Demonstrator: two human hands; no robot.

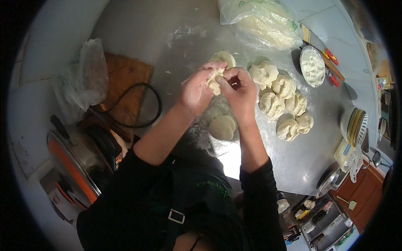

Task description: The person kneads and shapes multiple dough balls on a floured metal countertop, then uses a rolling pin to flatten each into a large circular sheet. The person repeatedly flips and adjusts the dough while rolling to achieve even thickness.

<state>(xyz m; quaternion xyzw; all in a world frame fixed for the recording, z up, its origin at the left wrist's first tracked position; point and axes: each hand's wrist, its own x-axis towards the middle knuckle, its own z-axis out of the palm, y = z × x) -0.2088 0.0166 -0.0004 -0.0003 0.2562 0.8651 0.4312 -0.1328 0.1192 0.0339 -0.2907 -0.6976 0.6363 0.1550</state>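
Observation:
A small lump of pale dough is held between my two hands above a floured metal worktop. My left hand cups it from the left, with flour on the palm. The thumb and fingers of my right hand pinch its right side. Just beyond my hands lies a smooth round of dough, partly hidden by my left fingers. Nearer my body, another smooth dough round rests on the flour. Several rough dough pieces sit in a group to the right of my right hand.
At the back stands a plastic bag of pale contents. A bowl of flour sits far right, beside red-handled tools. Stacked bowls stand at the right edge. On the left are a wooden board, a black cable and a large pan.

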